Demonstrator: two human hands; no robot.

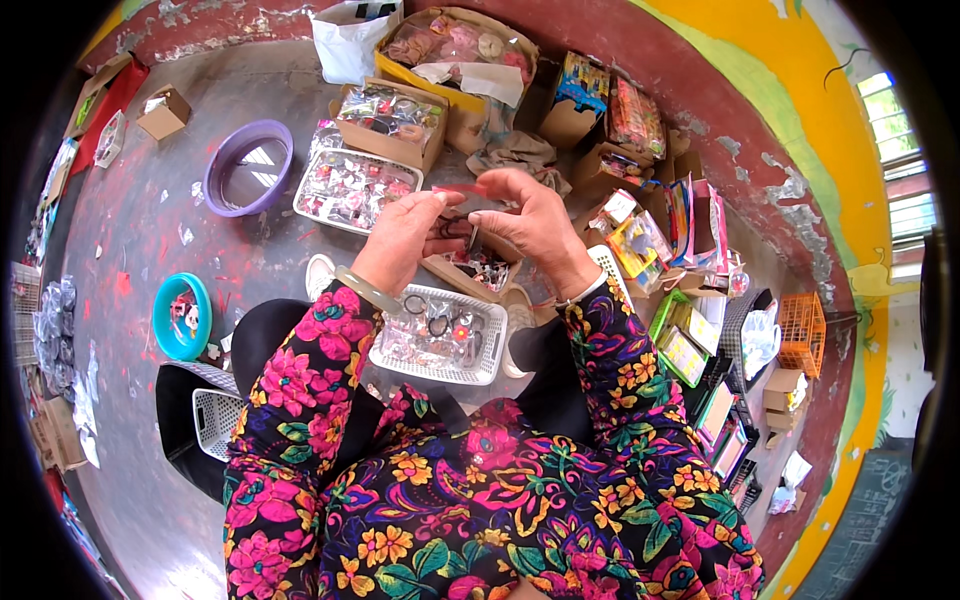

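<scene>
In the head view, the left hand (400, 240) has its thumb and fingertips pinched together on the near end of a thin, translucent red strip (460, 188), whose long axis runs roughly sideways toward the curved index finger of the right hand (540, 230). The strip lies at the fingertips, nearer the left hand's pinch; the right thumb and index finger stand apart, though whether they grip it I cannot tell. Below are an open brown cardboard box (462, 281) and a white perforated plastic basket (440, 373).

The left of 2 head-worn cameras looks steeply down, close over the person's left hand (398, 238) and right hand (540, 228); sleeves (305, 385) enter from around 6 o'clock, the wall (790, 130) bends at 2 o'clock.
</scene>
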